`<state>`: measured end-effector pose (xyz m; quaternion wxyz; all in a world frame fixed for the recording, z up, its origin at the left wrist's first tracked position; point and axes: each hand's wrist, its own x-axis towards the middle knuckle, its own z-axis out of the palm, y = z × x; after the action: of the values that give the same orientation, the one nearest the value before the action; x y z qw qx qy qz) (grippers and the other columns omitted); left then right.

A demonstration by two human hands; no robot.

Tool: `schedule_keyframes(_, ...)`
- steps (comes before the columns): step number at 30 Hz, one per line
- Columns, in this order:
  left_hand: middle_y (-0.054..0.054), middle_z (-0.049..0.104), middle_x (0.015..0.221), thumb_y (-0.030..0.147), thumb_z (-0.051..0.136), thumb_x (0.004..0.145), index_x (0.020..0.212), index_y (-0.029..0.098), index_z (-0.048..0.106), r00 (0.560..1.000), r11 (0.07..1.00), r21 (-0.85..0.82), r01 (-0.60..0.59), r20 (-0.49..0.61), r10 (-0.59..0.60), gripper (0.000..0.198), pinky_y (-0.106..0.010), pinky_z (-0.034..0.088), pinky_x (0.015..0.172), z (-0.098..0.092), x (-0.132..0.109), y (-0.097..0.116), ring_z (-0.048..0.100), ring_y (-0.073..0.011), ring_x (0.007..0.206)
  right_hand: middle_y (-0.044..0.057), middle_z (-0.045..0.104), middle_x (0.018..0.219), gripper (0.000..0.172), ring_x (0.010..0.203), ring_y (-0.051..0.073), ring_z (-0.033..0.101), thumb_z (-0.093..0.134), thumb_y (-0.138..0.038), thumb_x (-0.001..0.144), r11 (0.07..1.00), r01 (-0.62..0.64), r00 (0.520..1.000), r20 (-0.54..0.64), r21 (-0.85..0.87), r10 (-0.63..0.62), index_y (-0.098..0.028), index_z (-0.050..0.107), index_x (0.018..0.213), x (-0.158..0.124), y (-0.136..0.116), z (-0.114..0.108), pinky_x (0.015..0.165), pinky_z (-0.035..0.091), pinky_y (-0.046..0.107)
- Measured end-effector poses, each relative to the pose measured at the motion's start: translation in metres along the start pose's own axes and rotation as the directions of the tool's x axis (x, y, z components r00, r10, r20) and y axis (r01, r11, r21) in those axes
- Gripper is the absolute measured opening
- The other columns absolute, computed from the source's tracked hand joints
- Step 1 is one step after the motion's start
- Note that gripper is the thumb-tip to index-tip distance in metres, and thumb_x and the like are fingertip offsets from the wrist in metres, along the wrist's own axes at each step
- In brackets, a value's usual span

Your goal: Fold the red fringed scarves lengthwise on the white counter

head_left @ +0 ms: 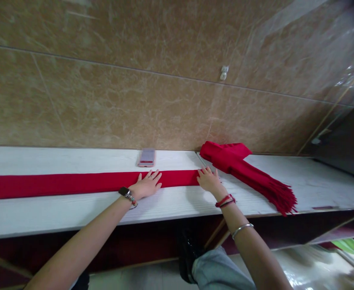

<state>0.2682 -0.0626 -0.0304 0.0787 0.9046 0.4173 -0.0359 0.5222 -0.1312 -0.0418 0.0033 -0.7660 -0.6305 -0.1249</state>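
Observation:
A long red scarf [62, 184], folded into a narrow strip, lies flat along the white countertop and runs out of view at the left. My left hand [147, 185] presses on it with fingers spread. Over the strip's right end rests my right hand [209, 180], its fingers also spread, hiding part of that end. To the right of this hand, a second red scarf [240, 163] with a fringed end lies bunched and bent, its fringe hanging near the front edge of the counter.
A phone [147, 157] lies on the white countertop [165, 205] behind the strip, close to the tiled wall [128, 104]. A small white hook [224, 73] is fixed to the wall. Dark open shelving [147, 241] is below the counter. A green basin [348, 246] sits at the lower right.

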Motion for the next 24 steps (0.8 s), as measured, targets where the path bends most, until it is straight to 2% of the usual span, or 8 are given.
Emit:
schedule_keyframes(2, -0.011, 0.008, 0.148, 0.045, 0.022, 0.089, 0.142, 0.019, 0.019, 0.999, 0.999, 0.001, 0.053, -0.01, -0.053, 0.059, -0.069, 0.013, 0.095, 0.0, 0.002, 0.0, 0.002, -0.0358, 0.135, 0.016, 0.031, 0.143, 0.046, 0.131, 0.032, 0.024, 0.03, -0.029, 0.091, 0.995, 0.097, 0.991, -0.09, 0.017, -0.095, -0.013, 0.039, 0.133, 0.005, -0.027, -0.014, 0.1, 0.021, 0.059)
schedule_keyframes(5, -0.012, 0.007, 0.148, 0.046, 0.019, 0.09, 0.142, 0.019, 0.018, 0.996, 0.996, -0.013, 0.083, 0.026, -0.083, 0.059, -0.069, 0.015, 0.094, -0.001, 0.003, -0.004, 0.001, -0.036, 0.134, 0.012, 0.028, 0.145, 0.048, 0.132, 0.028, 0.022, 0.025, -0.035, 0.093, 0.941, 0.316, 0.946, -0.119, 0.12, -0.303, -0.017, 0.032, 0.137, 0.013, -0.079, -0.025, 0.102, 0.025, 0.054)
schedule_keyframes(8, -0.011, 0.005, 0.149, 0.042, 0.017, 0.091, 0.143, 0.019, 0.015, 0.996, 0.997, -0.026, 0.077, 0.057, -0.076, 0.057, -0.066, 0.014, 0.097, -0.004, -0.002, -0.011, 0.001, -0.032, 0.135, 0.011, 0.03, 0.144, 0.048, 0.131, 0.028, 0.025, 0.022, -0.039, 0.094, 0.911, 0.369, 0.929, -0.067, 0.186, -0.363, -0.02, 0.031, 0.137, 0.018, -0.105, -0.017, 0.1, 0.027, 0.055)
schedule_keyframes(11, -0.009, 0.002, 0.149, 0.043, 0.018, 0.091, 0.143, 0.023, 0.014, 0.993, 0.994, -0.037, 0.108, 0.045, -0.106, 0.056, -0.069, 0.012, 0.095, -0.003, -0.011, -0.019, 0.001, -0.0334, 0.135, 0.01, 0.033, 0.143, 0.047, 0.129, 0.03, 0.03, 0.023, -0.04, 0.094, 0.93, 0.314, 0.947, 0.004, 0.189, -0.321, -0.022, 0.032, 0.137, 0.02, -0.085, 0.003, 0.097, 0.03, 0.057)
schedule_keyframes(15, -0.007, 0.006, 0.15, 0.05, 0.022, 0.089, 0.142, 0.032, 0.015, 0.981, 0.978, -0.073, 0.194, 0.039, -0.192, 0.056, -0.075, 0.007, 0.089, -0.002, -0.022, -0.034, -0.002, -0.0387, 0.134, 0.01, 0.034, 0.142, 0.039, 0.126, 0.035, 0.031, 0.026, -0.029, 0.094, 0.97, 0.241, 0.968, 0.063, 0.029, -0.243, -0.026, 0.046, 0.127, 0.018, -0.019, 0.025, 0.089, 0.031, 0.066)
schedule_keyframes(18, -0.008, 0.008, 0.15, 0.056, 0.022, 0.087, 0.141, 0.034, 0.016, 0.974, 0.968, -0.113, 0.224, 0.033, -0.222, 0.059, -0.076, 0.006, 0.087, 0.001, -0.027, -0.048, -0.002, -0.0417, 0.133, 0.012, 0.039, 0.138, 0.038, 0.124, 0.031, 0.036, 0.025, -0.024, 0.093, 0.991, 0.13, 0.988, 0.085, -0.015, -0.129, -0.026, 0.051, 0.121, 0.015, 0.021, 0.033, 0.087, 0.034, 0.065)
schedule_keyframes(21, -0.008, 0.01, 0.149, 0.058, 0.021, 0.086, 0.141, 0.034, 0.018, 0.969, 0.961, -0.136, 0.241, -0.013, -0.245, 0.06, -0.076, 0.005, 0.087, 0.006, -0.031, -0.059, -0.002, -0.0421, 0.133, 0.013, 0.044, 0.133, 0.04, 0.121, 0.03, 0.04, 0.023, -0.029, 0.094, 1.0, -0.008, 0.997, 0.08, -0.014, 0.009, -0.023, 0.049, 0.123, 0.016, 0.035, 0.031, 0.086, 0.037, 0.062)
schedule_keyframes(24, -0.008, 0.007, 0.15, 0.057, 0.023, 0.086, 0.141, 0.035, 0.019, 0.967, 0.959, -0.137, 0.248, -0.022, -0.253, 0.059, -0.077, 0.003, 0.087, 0.01, -0.037, -0.067, -0.001, -0.0422, 0.133, 0.017, 0.046, 0.131, 0.042, 0.122, 0.033, 0.038, 0.027, -0.031, 0.092, 0.996, -0.087, 0.996, -0.005, -0.006, 0.087, -0.016, 0.047, 0.126, 0.023, 0.023, 0.019, 0.09, 0.033, 0.062)
